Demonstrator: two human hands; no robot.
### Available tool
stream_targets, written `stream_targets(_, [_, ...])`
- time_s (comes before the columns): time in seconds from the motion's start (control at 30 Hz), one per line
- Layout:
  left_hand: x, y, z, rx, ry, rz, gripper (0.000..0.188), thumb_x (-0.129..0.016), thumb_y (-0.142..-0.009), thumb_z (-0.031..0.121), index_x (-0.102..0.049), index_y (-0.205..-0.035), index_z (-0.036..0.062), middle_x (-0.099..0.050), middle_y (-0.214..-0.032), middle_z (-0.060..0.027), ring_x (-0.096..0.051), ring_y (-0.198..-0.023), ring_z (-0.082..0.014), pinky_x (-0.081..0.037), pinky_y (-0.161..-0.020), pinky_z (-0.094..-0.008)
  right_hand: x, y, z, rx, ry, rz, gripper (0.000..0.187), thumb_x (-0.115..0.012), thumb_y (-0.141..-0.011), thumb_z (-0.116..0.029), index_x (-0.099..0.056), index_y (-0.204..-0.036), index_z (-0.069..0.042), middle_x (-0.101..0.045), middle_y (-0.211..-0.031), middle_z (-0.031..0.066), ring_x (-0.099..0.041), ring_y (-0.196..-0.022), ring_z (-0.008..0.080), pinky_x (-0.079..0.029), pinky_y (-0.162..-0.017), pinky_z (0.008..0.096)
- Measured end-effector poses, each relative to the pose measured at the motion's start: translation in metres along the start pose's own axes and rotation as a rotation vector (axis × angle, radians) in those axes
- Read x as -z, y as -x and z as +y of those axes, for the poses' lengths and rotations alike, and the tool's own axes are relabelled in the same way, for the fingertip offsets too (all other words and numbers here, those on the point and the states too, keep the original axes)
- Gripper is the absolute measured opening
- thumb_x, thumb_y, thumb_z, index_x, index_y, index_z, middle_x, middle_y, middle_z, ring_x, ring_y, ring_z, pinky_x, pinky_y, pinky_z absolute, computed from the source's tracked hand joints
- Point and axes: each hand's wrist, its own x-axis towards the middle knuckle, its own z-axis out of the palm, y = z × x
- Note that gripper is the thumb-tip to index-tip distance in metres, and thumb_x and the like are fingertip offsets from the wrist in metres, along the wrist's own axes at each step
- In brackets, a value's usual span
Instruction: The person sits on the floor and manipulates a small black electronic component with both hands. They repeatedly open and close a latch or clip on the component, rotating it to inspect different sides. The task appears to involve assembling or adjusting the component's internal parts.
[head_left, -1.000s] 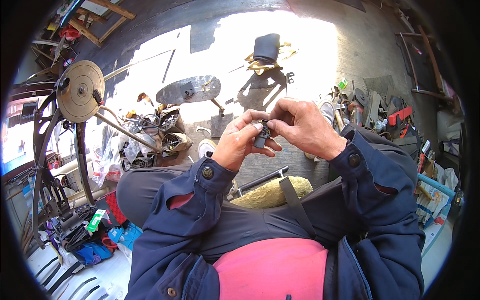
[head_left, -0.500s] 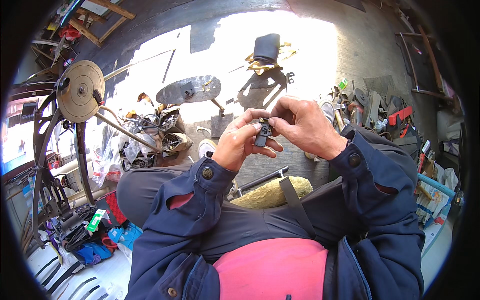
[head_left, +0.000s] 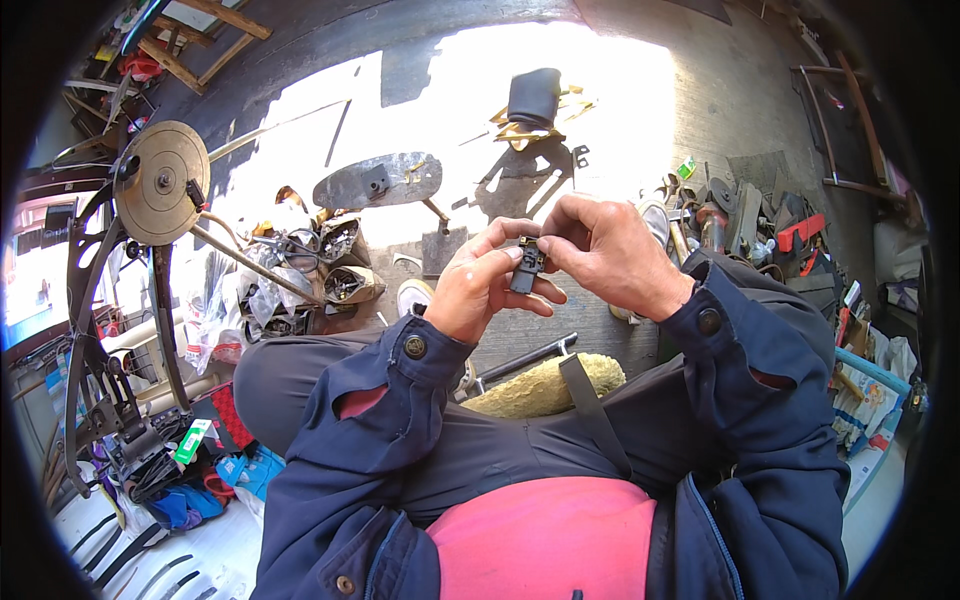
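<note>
Small black fitting [head_left: 525, 274], held just beyond the yellow padded roll [head_left: 535, 388].
The left hand [head_left: 478, 285] grips its body; the right hand [head_left: 615, 255] pinches its upper end. To me it looks light, stiff, perhaps slippery; its sides seem the surest hold.

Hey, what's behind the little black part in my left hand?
Fingers of your left hand pass behind the black part, tips showing past its right edge. Its back is covered, out of view.
</note>
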Motion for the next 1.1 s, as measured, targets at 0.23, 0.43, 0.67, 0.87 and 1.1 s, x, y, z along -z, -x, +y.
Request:
stream_targets(0.23, [0.0001, 0.0002, 0.0, 0.001, -0.007, 0.005, 0.046, -0.044, -0.108, 0.017, -0.043, -0.151, 0.001, -0.07, -0.122, -0.0237, -0.077, -0.103, -0.0375, -0.065, -0.091, -0.049, 0.0007, -0.0006, -0.0021, -0.048, -0.136, 0.018, 0.019, -0.07, -0.096, -0.013, -0.071, -0.099, 0.006, -0.075, -0.085, 0.0137, -0.074, -0.077, 0.0185, -0.059, -0.073, 0.0339])
stream_targets(0.43, [0.001, 0.0004, 0.0002, 0.003, -0.015, -0.001, 0.045, -0.046, -0.108, 0.019, -0.046, -0.15, 0.0022, -0.069, -0.126, -0.0244, -0.077, -0.103, -0.0368, -0.065, -0.091, -0.0483, 0.0022, -0.0012, -0.001, -0.057, -0.178, 0.034, 0.015, -0.07, -0.102, -0.012, -0.069, -0.1, 0.003, -0.066, -0.083, 0.0008, -0.06, -0.073, 0.005, -0.051, -0.063, 0.0239])
stream_targets(0.67, [0.0017, 0.0004, 0.0006, -0.005, -0.057, 0.009, 0.042, -0.046, -0.11, 0.022, -0.048, -0.148, 0.0032, -0.07, -0.127, -0.0245, -0.077, -0.103, -0.0348, -0.066, -0.09, -0.0466, 0.0039, -0.0024, 0.0008, -0.114, -0.208, 0.034, 0.024, -0.069, -0.097, -0.019, -0.072, -0.097, 0.004, -0.073, -0.084, 0.0102, -0.068, -0.078, 0.0153, -0.057, -0.075, 0.0312])
stream_targets(0.87, [0.0015, 0.0, -0.0004, -0.001, -0.097, 0.049, 0.039, -0.048, -0.11, 0.021, -0.051, -0.146, 0.004, -0.071, -0.125, -0.0234, -0.078, -0.102, -0.0341, -0.066, -0.087, -0.0458, 0.0045, -0.0021, -0.0011, -0.119, -0.209, 0.018, 0.019, -0.07, -0.097, -0.016, -0.07, -0.098, 0.003, -0.07, -0.084, 0.0071, -0.067, -0.077, 0.0123, -0.056, -0.071, 0.0288])
stream_targets(1.1, [0.0038, -0.0013, -0.0034, -0.018, -0.098, 0.041, 0.036, -0.049, -0.109, 0.017, -0.053, -0.143, 0.004, -0.073, -0.123, -0.0224, -0.078, -0.099, -0.0331, -0.067, -0.084, -0.0445, 0.0035, -0.0013, -0.0023, -0.103, -0.226, 0.016, 0.018, -0.071, -0.098, -0.015, -0.068, -0.097, 0.003, -0.07, -0.085, 0.0074, -0.068, -0.078, 0.0124, -0.057, -0.072, 0.0288])
